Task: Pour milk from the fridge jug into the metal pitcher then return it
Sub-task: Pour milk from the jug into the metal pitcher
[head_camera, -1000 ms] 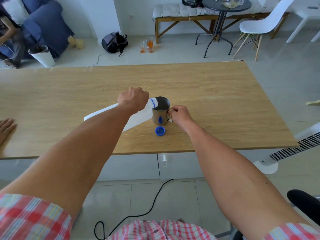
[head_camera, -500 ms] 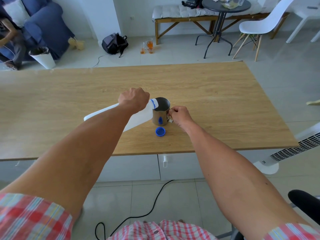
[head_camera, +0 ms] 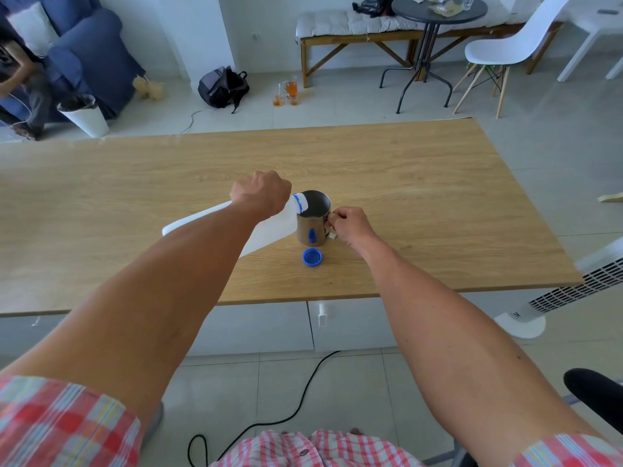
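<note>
A white plastic milk jug (head_camera: 273, 227) lies tipped nearly flat over the wooden table (head_camera: 421, 183), its blue-ringed mouth over the rim of the metal pitcher (head_camera: 313, 227). My left hand (head_camera: 261, 193) grips the jug from above near its neck. Some pale liquid shows low inside the pitcher. My right hand (head_camera: 347, 225) pinches the pitcher's handle on its right side. The jug's blue cap (head_camera: 312, 257) lies on the table just in front of the pitcher.
A white tower fan (head_camera: 573, 284) leans by the table's right corner. A black cable (head_camera: 269, 423) runs across the floor under me. Beyond the table stand a backpack (head_camera: 222, 85), glass jars (head_camera: 286, 92), a white bin (head_camera: 84, 116), a round table and a white chair (head_camera: 505, 52).
Almost nothing has moved: the jug stays tipped over the pitcher and both hands keep their hold. A hand seen at the table's left edge one second ago is out of view.
</note>
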Action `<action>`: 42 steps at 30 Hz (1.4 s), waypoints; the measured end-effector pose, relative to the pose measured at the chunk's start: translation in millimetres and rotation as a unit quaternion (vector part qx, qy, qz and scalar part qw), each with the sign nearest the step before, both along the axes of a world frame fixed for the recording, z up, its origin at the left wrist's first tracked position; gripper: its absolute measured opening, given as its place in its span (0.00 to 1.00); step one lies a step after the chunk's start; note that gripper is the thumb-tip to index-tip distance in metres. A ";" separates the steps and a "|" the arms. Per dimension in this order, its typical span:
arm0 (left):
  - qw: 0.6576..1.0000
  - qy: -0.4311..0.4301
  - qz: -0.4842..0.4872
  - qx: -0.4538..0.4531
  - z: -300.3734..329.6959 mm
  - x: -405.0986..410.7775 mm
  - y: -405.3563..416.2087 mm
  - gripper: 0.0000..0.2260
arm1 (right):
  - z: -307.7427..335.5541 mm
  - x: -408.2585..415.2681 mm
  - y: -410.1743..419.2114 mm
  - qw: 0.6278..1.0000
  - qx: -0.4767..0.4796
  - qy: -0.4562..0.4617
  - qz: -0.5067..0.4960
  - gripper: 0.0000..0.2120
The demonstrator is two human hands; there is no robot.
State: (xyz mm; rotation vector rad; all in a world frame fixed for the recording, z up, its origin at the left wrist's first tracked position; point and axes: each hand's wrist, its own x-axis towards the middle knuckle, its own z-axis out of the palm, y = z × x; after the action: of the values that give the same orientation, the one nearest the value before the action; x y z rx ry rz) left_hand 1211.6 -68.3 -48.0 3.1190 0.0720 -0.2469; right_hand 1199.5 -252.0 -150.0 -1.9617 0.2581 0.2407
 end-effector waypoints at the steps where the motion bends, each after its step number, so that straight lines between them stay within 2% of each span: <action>1: 1.000 0.002 -0.001 0.001 -0.3 0.4 0.2 0.12 | 0.0 0.0 -0.1 1.000 0.002 0.001 0.000 0.13; 5: 1.000 0.004 -0.018 0.019 1.2 -1.3 0.0 0.12 | 0.1 0.6 -0.1 1.000 0.000 0.000 0.003 0.13; 42: 1.000 0.015 0.006 -0.003 4.2 2.8 -3.4 0.12 | 3.9 -2.2 -3.0 1.000 0.028 0.009 0.005 0.13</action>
State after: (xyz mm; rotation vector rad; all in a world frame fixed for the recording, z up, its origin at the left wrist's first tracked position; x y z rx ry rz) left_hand 1214.4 -71.7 -43.7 3.1080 0.0907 -0.2925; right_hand 1197.4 -255.0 -146.2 -1.9058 0.2502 0.2692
